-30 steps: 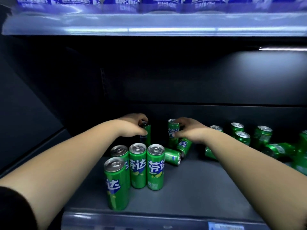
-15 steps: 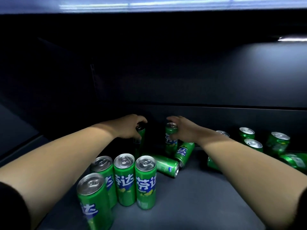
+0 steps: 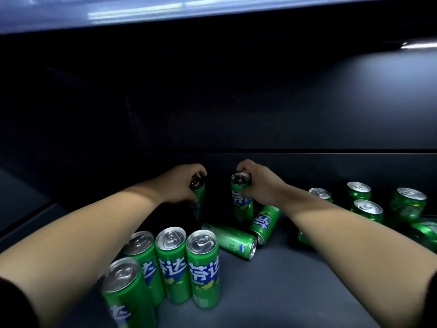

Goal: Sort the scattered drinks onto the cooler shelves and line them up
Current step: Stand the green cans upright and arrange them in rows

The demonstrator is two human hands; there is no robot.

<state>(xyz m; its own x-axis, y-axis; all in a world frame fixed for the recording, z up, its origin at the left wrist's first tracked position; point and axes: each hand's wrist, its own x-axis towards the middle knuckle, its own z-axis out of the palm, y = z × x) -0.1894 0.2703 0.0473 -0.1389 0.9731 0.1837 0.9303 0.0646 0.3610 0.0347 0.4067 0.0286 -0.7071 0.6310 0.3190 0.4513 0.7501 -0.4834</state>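
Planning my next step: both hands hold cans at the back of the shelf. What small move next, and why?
Probably slide both held cans together, in line behind the front row. The left hand grips the left can by its top, the right hand the right can; they stand apart.

"芬达" in white on blue on the upright green cans point(image 3: 203, 268) and one toppled can point(image 3: 264, 221)
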